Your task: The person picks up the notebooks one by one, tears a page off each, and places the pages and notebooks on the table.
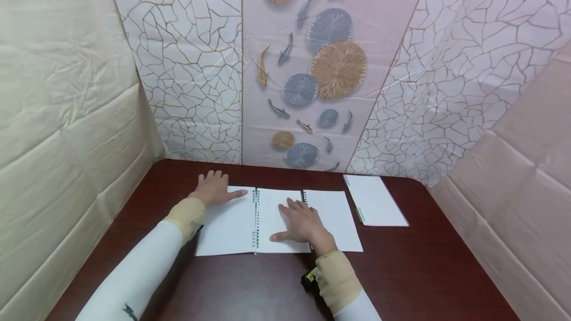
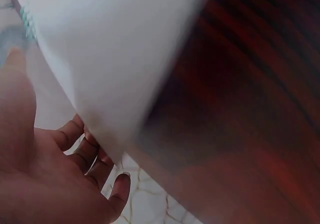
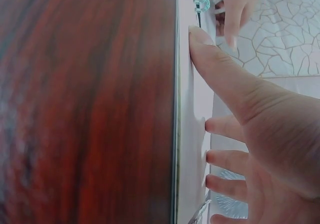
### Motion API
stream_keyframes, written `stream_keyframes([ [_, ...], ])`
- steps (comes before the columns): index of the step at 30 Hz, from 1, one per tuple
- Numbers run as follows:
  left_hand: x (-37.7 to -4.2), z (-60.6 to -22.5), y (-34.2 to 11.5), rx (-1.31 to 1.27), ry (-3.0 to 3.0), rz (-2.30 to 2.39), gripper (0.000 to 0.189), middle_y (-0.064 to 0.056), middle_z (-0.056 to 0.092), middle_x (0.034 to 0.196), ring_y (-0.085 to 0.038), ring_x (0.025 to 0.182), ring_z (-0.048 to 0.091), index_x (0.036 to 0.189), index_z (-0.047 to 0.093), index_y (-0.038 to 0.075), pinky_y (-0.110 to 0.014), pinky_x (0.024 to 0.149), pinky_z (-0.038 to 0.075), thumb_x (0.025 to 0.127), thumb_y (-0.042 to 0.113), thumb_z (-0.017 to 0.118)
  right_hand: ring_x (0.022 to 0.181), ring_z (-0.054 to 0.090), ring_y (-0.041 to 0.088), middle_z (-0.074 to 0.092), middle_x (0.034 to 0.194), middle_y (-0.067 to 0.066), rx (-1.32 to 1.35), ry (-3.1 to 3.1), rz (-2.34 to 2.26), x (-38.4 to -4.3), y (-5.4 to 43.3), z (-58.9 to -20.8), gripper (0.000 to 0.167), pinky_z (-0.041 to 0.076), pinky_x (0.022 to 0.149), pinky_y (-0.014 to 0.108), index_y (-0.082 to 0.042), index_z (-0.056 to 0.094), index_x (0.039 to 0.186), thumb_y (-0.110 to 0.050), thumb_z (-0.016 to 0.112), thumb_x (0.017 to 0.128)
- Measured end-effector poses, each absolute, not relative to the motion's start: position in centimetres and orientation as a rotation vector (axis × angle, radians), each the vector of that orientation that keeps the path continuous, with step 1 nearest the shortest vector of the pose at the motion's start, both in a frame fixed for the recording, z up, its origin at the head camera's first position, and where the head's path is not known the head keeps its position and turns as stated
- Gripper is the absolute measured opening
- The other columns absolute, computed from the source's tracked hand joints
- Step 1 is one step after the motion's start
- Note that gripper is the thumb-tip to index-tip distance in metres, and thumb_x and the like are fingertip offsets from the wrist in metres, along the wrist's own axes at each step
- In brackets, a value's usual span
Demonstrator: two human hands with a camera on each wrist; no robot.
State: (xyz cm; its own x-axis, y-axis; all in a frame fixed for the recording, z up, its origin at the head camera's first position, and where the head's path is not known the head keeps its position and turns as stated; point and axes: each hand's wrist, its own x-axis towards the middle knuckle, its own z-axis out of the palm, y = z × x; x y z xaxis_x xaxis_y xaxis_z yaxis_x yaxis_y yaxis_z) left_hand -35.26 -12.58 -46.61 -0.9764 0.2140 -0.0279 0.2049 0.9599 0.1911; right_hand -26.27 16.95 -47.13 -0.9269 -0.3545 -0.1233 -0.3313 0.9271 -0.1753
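Note:
An open spiral-bound notebook [image 1: 229, 229] lies on the table, white pages to either side of green-toned rings [image 1: 256, 239]. My left hand [image 1: 213, 189] is at the far left corner of its left page, thumb stretched toward the rings; in the left wrist view, the fingers of the left hand [image 2: 75, 169] are slightly bent beside the paper edge. With fingers spread, my right hand [image 1: 301, 222] rests on the right page. In the right wrist view, the thumb and fingertips of that hand [image 3: 270, 139] touch the paper. Another white spiral-bound pad [image 1: 341, 222] adjoins on the right, partly hidden by the right hand.
A separate white spiral notebook [image 1: 379, 202] with a green mark on its binding lies tilted at the right. The dark reddish-brown table [image 1: 415, 271] ends at a patterned cloth wall [image 1: 192, 113] behind, with plain cloth at both sides.

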Motion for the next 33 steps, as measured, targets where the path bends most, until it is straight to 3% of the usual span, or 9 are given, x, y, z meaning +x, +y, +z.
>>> stream_keyframes([
  [5,-35.1,-46.3,-14.3,0.328,3.051,0.323,0.093,-0.031,0.055,0.142,-0.048,0.131,0.047,0.14,0.062,-0.006,-0.07,0.11,0.034,0.096,0.076,0.057,0.157,0.03,0.039,0.032,0.172,0.011,-0.525,2.931,-0.222,-26.2,17.1,-47.3,0.105,0.028,0.121,0.067,-0.02,0.044,0.164,-0.078,0.075,0.082],
  [9,-34.6,-45.7,-15.0,0.319,3.044,0.413,0.072,-0.029,0.058,0.133,-0.047,0.124,0.052,0.134,0.063,-0.002,-0.072,0.106,0.039,0.1,0.06,0.064,0.157,0.03,0.04,0.032,0.172,0.013,-0.538,2.929,-0.233,-26.1,17.2,-47.3,0.104,0.028,0.121,0.068,-0.018,0.045,0.163,-0.077,0.075,0.082],
  [13,-34.0,-44.7,-14.9,0.328,3.004,0.53,0.052,-0.027,0.064,0.126,-0.041,0.11,0.063,0.132,0.058,0.0,-0.063,0.099,0.052,0.103,0.043,0.068,0.156,0.03,0.041,0.033,0.171,0.014,-0.543,2.928,-0.242,-26.0,17.3,-47.3,0.104,0.028,0.12,0.069,-0.017,0.045,0.163,-0.075,0.076,0.082],
  [17,-33.5,-43.5,-14.3,0.315,2.952,0.644,0.048,-0.029,0.066,0.127,-0.037,0.102,0.07,0.136,0.054,-0.001,-0.053,0.088,0.06,0.102,0.029,0.068,0.157,0.029,0.041,0.031,0.172,0.014,-0.545,2.924,-0.228,-26.2,17.4,-47.5,0.104,0.027,0.12,0.069,-0.017,0.044,0.164,-0.074,0.076,0.083],
  [26,-32.4,-39.2,-12.0,0.416,2.965,0.809,0.056,-0.035,0.059,0.14,-0.046,0.117,0.067,0.151,0.046,-0.003,-0.053,0.092,0.06,0.098,0.007,0.06,0.156,0.029,0.041,0.031,0.172,0.014,-0.576,2.927,-0.208,-26.3,17.4,-47.6,0.104,0.027,0.12,0.069,-0.017,0.043,0.164,-0.075,0.075,0.084],
  [33,-31.7,-36.6,-10.1,0.48,3.002,0.788,0.054,-0.032,0.058,0.144,-0.045,0.123,0.065,0.15,0.051,-0.006,-0.051,0.095,0.06,0.098,0.006,0.055,0.156,0.031,0.04,0.034,0.171,0.014,-0.569,2.938,-0.242,-26.1,17.1,-47.0,0.102,0.028,0.121,0.067,-0.017,0.046,0.163,-0.073,0.076,0.084],
])
